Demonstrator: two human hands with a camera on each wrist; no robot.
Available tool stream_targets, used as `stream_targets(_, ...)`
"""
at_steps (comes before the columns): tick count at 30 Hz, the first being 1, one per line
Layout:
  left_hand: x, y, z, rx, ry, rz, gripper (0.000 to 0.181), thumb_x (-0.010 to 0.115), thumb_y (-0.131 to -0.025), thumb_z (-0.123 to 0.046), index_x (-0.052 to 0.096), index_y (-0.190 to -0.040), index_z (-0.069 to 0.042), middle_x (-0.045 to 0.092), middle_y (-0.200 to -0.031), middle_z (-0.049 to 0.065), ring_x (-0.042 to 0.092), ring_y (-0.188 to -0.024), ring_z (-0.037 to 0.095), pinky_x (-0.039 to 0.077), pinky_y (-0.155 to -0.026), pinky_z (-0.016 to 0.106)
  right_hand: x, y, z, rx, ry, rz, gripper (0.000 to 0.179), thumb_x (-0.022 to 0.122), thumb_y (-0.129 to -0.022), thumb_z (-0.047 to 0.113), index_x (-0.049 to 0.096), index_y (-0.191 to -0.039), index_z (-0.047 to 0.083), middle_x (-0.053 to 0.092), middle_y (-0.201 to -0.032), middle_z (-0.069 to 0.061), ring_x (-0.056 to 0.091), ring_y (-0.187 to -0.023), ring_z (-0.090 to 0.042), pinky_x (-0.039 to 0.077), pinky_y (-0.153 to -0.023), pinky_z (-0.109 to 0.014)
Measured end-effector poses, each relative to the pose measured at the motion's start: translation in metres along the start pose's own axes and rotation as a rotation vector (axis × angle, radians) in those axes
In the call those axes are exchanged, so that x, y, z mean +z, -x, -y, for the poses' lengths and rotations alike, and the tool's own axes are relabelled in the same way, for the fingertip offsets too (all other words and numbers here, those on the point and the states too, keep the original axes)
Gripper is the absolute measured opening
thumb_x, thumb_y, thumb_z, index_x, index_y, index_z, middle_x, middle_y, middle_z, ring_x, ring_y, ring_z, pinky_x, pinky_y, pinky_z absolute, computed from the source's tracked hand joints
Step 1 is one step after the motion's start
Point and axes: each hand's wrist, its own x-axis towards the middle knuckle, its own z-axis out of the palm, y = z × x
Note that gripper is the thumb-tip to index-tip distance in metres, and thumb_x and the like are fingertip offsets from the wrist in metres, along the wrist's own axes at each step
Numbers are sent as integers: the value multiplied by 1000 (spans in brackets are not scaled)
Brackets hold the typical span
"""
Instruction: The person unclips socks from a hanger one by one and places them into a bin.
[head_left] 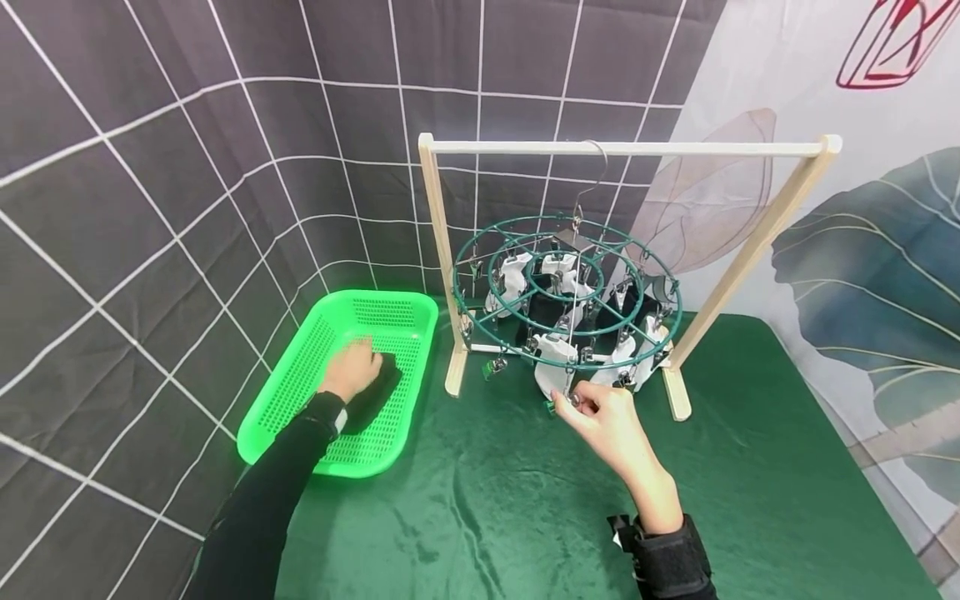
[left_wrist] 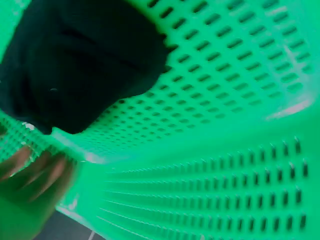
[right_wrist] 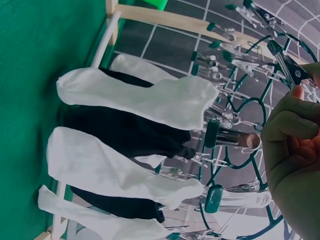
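Left hand in the basket, right hand on a clip

At left, a dark wall (head_left: 217, 208) with white grid lines stands behind a green basket (head_left: 386, 312). Inside it lies 1 black cloth (head_left: 375, 398). The left hand (head_left: 352, 368) is over the cloth's left edge, its blurred fingers loosely extended and gripping nothing; whether they touch the cloth I cannot tell. Right of the basket, on the green counter (head_left: 517, 517), a stand (head_left: 438, 225) carries a round green hanger (head_left: 573, 241) by its hook. At least 4 white socks (right_wrist: 125, 97) and 2 black socks (right_wrist: 120, 130) hang from it, close together. At the hanger's near edge, the right hand (head_left: 611, 427) pinches 1 clip (right_wrist: 287, 62) between thumb and fingers, just beside a white sock.
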Motion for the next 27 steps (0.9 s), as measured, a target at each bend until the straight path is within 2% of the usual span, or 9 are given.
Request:
stream_targets(4, -13, -12, -49, 209, 197, -388, 27, 41, -98, -12, 56, -113, 5, 60, -109, 23, 58, -101, 37, 48, -88, 47, -2, 1, 1, 32, 7, 8, 45, 70, -82, 13, 35, -55, 18, 20, -54, 17, 20, -46, 0, 20, -45, -18)
stream_targets(8, -23, -14, -115, 530, 429, -786, 16, 46, -91, -2, 59, -97, 6, 60, -96, 20, 57, -93, 33, 48, -87, 41, 0, 3, 1, 64, 3, 22, 45, 70, -83, 14, 35, -54, 18, 20, -53, 17, 20, -45, 1, 20, -44, -18)
stream_targets(10, -26, -10, -144, 703, 506, -930, 15, 46, -86, 1, 59, -93, 7, 60, -92, 20, 57, -89, 33, 48, -85, 40, 1, 4, 1, 61, -2, 24, 46, 70, -83, 15, 34, -54, 18, 21, -52, 17, 20, -45, 1, 20, -44, -18)
stream_targets(11, -28, -7, -157, 784, 537, -966, 16, 46, -85, 2, 59, -92, 7, 60, -91, 20, 58, -88, 33, 49, -85, 39, 2, 4, 1, 54, -3, 22, 46, 70, -83, 15, 34, -54, 18, 21, -51, 17, 21, -45, 1, 20, -43, -18)
stream_targets(13, -32, -1, -180, 918, 564, -974, 17, 45, -84, 2, 59, -92, 7, 61, -89, 19, 58, -85, 32, 50, -83, 38, 4, 4, 1, 39, -4, 14, 46, 70, -83, 14, 34, -54, 18, 21, -51, 16, 21, -45, 1, 20, -43, -17)
stream_targets(16, -37, 6, -203, 996, 503, -907, 18, 44, -88, -3, 61, -88, 2, 62, -84, 13, 59, -79, 26, 50, -77, 35, 5, 2, 1, 25, 5, 1, 47, 70, -82, 13, 33, -54, 19, 21, -52, 16, 22, -45, 0, 20, -43, -17)
stream_targets(19, -40, 9, -214, 969, 367, -833, 23, 44, -92, -10, 59, -76, -5, 57, -71, 4, 54, -67, 20, 45, -66, 31, 5, 0, 1, 26, 8, 5, 47, 71, -83, 15, 33, -55, 19, 22, -52, 15, 23, -45, 0, 20, -44, -17)
stream_targets(22, -39, 8, -216, 929, 255, -809, 30, 44, -94, -14, 52, -66, -10, 48, -60, -1, 47, -57, 16, 37, -58, 31, 7, 0, 2, 42, -15, 38, 47, 74, -82, 21, 35, -57, 17, 24, -52, 15, 24, -45, 0, 21, -44, -17)
stream_targets(27, -38, 5, -216, 911, 218, -815, 33, 45, -94, -14, 48, -62, -11, 44, -56, -1, 45, -54, 17, 36, -58, 32, 13, 0, -6, 112, -25, 222, 21, 75, -82, 21, 59, -79, 8, 43, -60, 9, 40, -51, -3, 37, -50, -21)
